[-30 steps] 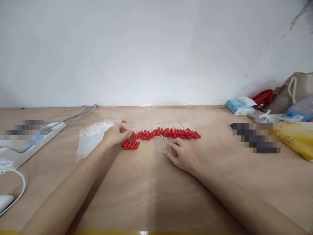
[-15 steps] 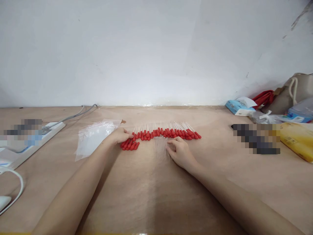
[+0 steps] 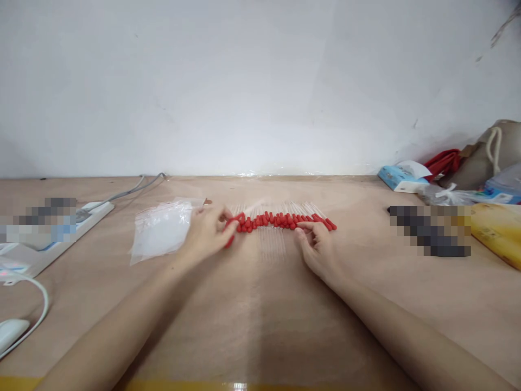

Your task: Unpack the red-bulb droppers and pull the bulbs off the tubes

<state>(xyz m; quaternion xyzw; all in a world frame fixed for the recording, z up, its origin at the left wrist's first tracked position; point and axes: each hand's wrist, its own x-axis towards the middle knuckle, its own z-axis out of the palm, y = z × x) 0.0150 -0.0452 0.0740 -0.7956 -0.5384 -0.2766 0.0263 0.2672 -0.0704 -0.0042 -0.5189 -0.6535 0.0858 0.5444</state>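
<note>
Droppers with red rubber bulbs (image 3: pixel 268 219) lie side by side in a long row, their thin clear stems pointing toward the wall. Nearer to me, a small set of clear tubes (image 3: pixel 272 244) without bulbs lies against the middle of the row. My left hand (image 3: pixel 209 231) is at the row's left end, slightly blurred, its thumb and fingers closed on red-bulbed droppers; how many is hidden. At the right part of the row, my right hand (image 3: pixel 319 247) has its thumb and forefinger pinched at a red bulb, the other fingers curled.
Left of the row lie clear plastic bags (image 3: pixel 160 228). A white power strip (image 3: pixel 77 233) with cables stands farther left, a white device (image 3: pixel 12 334) below it. To the right are a blurred-out dark object (image 3: pixel 427 233), a yellow package (image 3: pixel 496 233), a blue tissue box (image 3: pixel 401 178) and a fabric bag (image 3: pixel 480 163).
My left hand has moved right, and the loose group of bulbs in front of the row is now mostly behind it. My right hand has gone from the clear tubes to the bulbs.
</note>
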